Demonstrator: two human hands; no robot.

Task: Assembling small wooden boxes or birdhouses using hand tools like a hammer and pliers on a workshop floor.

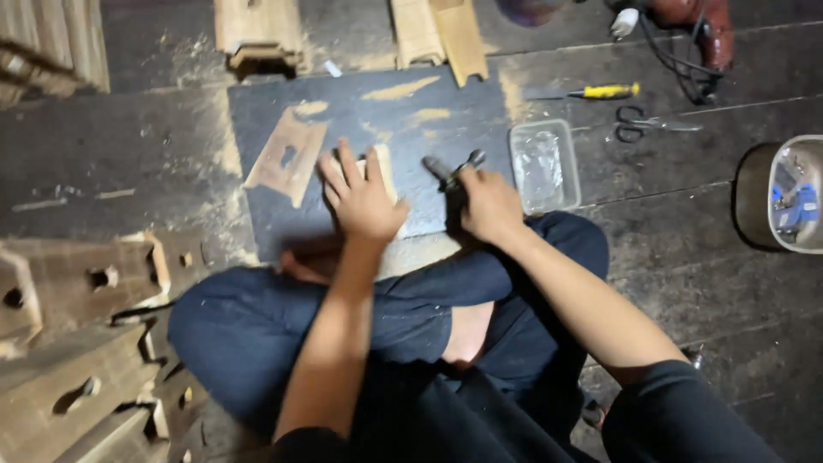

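Wooden block [383, 168] flat on dark mat [257, 111], just ahead of crossed legs, pinned under spread left hand [363, 199]. Right hand [487, 204] clamped round dark metal tool [454, 169], tip just beside the block. Best done, probably, with block pressed firm, fingers clear of the tip, short controlled strokes. Clear plastic tub [544, 163] right of mat, rectangular, unlabelled. Yellow-handled screwdriver [591, 91] and scissors [651, 126] beyond. Round bucket [759, 197] far right, blue item inside.

The left hand [364, 199] is laid flat, palm down, fingers spread. The right hand [487, 204] is closed, apparently in a fist-like grip. Both forearms are extended forward over crossed legs.
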